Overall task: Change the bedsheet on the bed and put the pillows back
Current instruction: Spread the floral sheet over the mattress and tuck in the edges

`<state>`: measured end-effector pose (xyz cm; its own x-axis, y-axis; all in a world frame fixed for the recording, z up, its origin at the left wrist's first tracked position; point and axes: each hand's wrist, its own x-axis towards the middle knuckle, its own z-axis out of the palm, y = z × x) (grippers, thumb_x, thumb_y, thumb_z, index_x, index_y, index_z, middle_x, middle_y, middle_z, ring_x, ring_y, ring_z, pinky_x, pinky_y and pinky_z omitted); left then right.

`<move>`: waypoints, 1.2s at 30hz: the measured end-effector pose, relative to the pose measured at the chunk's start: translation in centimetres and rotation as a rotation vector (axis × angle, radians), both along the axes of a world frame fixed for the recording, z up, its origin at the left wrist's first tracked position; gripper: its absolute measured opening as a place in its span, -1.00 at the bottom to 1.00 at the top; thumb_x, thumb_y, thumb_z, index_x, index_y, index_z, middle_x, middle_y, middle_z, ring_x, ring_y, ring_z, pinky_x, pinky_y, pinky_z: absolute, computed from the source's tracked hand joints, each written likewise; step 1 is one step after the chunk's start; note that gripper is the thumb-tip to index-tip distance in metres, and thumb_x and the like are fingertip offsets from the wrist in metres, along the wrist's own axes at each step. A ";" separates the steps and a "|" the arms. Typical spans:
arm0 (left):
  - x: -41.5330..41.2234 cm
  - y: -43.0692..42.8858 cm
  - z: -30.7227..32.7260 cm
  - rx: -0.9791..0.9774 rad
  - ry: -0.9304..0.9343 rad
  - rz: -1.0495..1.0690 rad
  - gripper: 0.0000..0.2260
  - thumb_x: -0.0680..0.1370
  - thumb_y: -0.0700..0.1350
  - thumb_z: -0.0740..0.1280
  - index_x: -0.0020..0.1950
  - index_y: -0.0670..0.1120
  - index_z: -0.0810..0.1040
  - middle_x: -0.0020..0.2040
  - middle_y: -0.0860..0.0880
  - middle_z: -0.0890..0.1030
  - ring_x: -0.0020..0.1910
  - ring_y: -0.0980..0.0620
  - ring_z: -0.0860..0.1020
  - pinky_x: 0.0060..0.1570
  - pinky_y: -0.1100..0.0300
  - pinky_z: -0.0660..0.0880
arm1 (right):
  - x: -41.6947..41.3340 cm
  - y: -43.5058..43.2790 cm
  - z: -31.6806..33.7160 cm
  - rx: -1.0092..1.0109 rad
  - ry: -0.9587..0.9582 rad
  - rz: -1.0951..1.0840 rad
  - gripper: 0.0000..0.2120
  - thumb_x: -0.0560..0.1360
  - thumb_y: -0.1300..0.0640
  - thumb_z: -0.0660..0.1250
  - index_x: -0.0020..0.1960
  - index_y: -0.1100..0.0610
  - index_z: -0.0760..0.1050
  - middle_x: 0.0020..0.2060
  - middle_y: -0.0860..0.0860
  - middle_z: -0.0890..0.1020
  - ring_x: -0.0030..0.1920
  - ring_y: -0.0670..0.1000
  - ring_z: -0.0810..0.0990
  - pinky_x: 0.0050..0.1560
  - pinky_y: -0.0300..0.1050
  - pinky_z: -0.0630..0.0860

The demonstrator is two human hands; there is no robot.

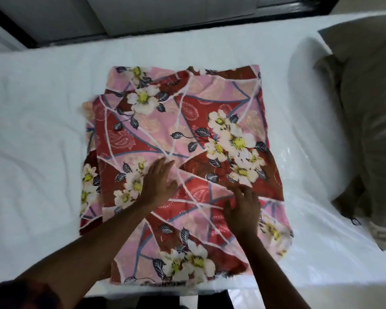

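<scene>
Bedsheet point(187, 134), folded, on mattress point(42, 130) — left hand point(158, 186), right hand point(242, 210) atop

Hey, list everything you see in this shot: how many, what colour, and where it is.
bedsheet: one, folded, red and pink with white flowers, flat on the middle of the mattress
mattress: one, white, under the sheet, spanning the view
plastic cover: one, clear, over the mattress's right part
pillow: at least one, greyish brown, at the right end of the bed
frame: one, black, beyond the bed's far edge
left hand: one, fingers straight, flat on the sheet
right hand: one, fingers bent, on the sheet's near right part; unclear whether it pinches the cloth
</scene>
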<state>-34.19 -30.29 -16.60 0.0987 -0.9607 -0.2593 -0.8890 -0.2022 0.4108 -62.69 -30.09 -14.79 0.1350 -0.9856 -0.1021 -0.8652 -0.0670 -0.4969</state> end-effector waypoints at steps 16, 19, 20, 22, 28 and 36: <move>17.0 -7.8 0.8 -0.014 0.105 0.581 -0.50 0.40 0.04 0.38 0.32 -0.05 0.51 0.27 -0.12 0.53 0.26 -0.18 0.48 0.17 -0.12 0.52 | 26.1 -12.3 -2.3 0.069 0.077 0.411 -0.32 0.51 -0.38 0.14 0.52 -0.06 0.29 0.59 0.12 0.19 0.58 0.21 0.12 0.49 0.33 0.16; 17.7 -1.3 0.6 -0.060 -0.073 0.615 -0.58 0.48 0.04 0.38 0.29 -0.09 0.50 0.26 -0.14 0.54 0.23 -0.19 0.50 0.13 -0.12 0.52 | 27.6 -7.9 -4.1 0.063 0.094 0.423 -0.37 0.56 -0.34 0.16 0.52 -0.03 0.32 0.58 0.11 0.21 0.59 0.20 0.12 0.52 0.37 0.01; 17.6 1.0 0.5 -0.059 -0.135 0.614 -0.57 0.50 0.04 0.38 0.32 -0.09 0.49 0.29 -0.14 0.53 0.25 -0.19 0.49 0.13 -0.14 0.51 | 27.6 -6.4 -4.4 0.062 0.097 0.427 -0.39 0.57 -0.30 0.18 0.53 -0.02 0.31 0.59 0.11 0.20 0.60 0.19 0.11 0.52 0.38 -0.01; 17.6 5.7 0.1 -0.046 -0.208 0.605 -0.54 0.52 0.07 0.38 0.36 -0.09 0.47 0.33 -0.15 0.51 0.26 -0.19 0.48 0.10 -0.15 0.52 | 27.7 -3.6 -4.7 0.063 0.122 0.464 -0.40 0.60 -0.26 0.17 0.56 -0.03 0.26 0.61 0.12 0.15 0.61 0.17 0.06 0.54 0.37 -0.05; 17.7 13.6 -0.3 -0.006 0.063 0.800 -0.59 0.54 0.00 0.42 0.35 -0.08 0.46 0.14 -0.11 0.55 0.08 -0.09 0.54 -0.07 0.04 0.56 | 27.5 1.6 -4.4 0.068 0.165 0.655 -0.45 0.64 -0.21 0.10 0.57 -0.04 0.25 0.61 0.11 0.16 0.62 0.14 0.04 0.54 0.35 -0.06; 18.5 11.1 1.4 0.015 0.334 0.937 -0.73 0.59 0.03 0.38 0.17 -0.07 0.44 -0.12 0.04 0.59 -0.18 -0.01 0.61 -0.31 0.29 0.41 | 29.2 1.6 -3.0 0.064 0.117 0.653 -0.58 0.63 -0.18 0.14 0.40 -0.02 0.41 0.46 0.07 0.41 0.43 0.16 0.36 0.44 0.25 0.23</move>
<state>-15.65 -19.20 -15.19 0.7358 -0.5285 -0.4234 -0.2068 -0.7708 0.6026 -33.53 -28.52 -17.75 0.6868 -0.6963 -0.2084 -0.7053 -0.5691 -0.4227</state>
